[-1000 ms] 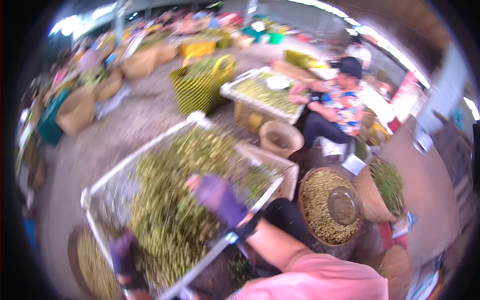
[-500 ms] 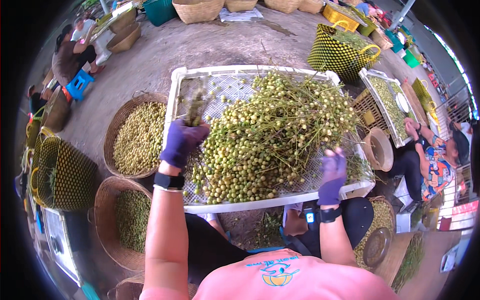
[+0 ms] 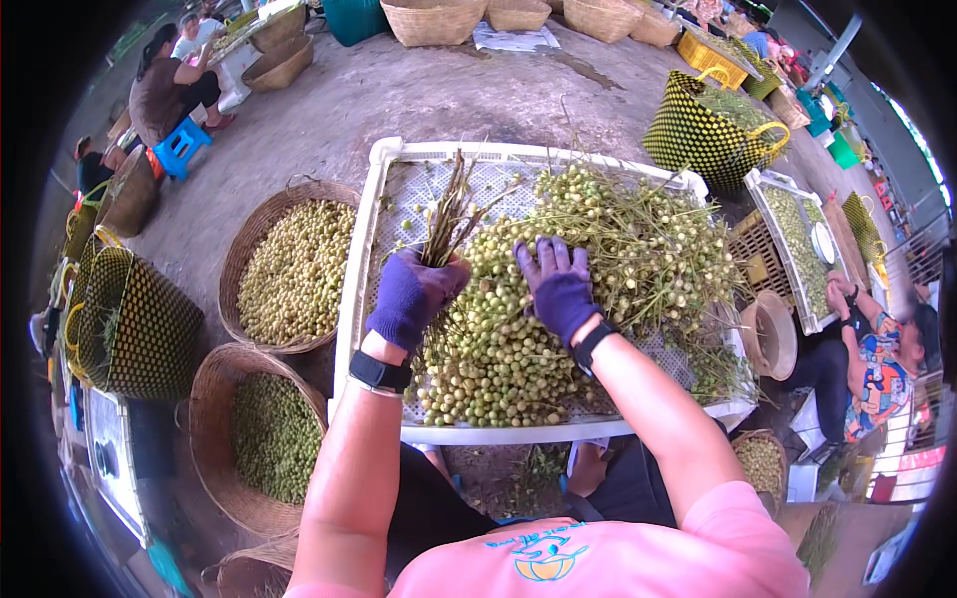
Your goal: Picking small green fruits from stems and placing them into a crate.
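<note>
A bundle of brown stems (image 3: 452, 221) rises over the white tray (image 3: 528, 435) in the left hand (image 3: 415, 297), whose clenched fingers hide part of it. The right hand (image 3: 560, 287) lies on the round fruits (image 3: 490, 371), fingers parted, palm unseen. A wicker basket (image 3: 232, 271) stands left of the tray; a smaller-showing basket (image 3: 249, 570) is cut off below.

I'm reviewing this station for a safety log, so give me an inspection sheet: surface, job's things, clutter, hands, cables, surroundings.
Surface: white mesh tray, heaped in the middle and right.
Job's things: small round greenish fruits, many on thin stems.
Clutter: green scraps on the floor below the tray's near edge.
Hands: left hand closed round a stem bunch; right hand open over the fruits.
Cables: nothing seen.
Surroundings: fruit-filled wicker baskets at left; people seated nearby.
</note>
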A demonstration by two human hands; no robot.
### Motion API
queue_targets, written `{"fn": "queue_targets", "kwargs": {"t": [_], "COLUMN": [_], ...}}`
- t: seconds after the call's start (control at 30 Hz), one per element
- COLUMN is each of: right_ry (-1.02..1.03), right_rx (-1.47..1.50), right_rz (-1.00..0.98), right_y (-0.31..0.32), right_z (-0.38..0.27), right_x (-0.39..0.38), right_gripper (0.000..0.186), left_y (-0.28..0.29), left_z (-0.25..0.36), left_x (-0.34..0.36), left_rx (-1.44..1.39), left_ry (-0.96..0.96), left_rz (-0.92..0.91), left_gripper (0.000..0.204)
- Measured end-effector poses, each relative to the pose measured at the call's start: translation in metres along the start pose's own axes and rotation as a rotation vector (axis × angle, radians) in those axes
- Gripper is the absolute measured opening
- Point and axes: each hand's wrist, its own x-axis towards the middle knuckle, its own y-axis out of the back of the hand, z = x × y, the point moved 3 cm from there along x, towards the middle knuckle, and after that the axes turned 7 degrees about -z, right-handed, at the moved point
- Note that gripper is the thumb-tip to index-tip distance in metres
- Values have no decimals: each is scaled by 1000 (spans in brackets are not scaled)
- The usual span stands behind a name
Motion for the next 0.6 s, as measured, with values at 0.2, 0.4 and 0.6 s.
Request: {"fn": "queue_targets", "kwargs": {"t": [0.2, 0.4, 0.6], "right_ry": [-69, -168, 81], "right_rx": [-63, -34, -2], "right_rz": [-49, 0, -9], "right_y": [27, 26, 28], "right_z": [7, 20, -6], "right_x": [72, 91, 25], "right_gripper": [59, 47, 44], "left_y": [1, 1, 10], "left_z": [-28, -28, -25], "left_x": [0, 2, 9], "left_rx": [105, -42, -75], "left_ry": [73, 80, 59], "left_rz": [-7, -22, 25], "left_gripper": [20, 18, 15]}}
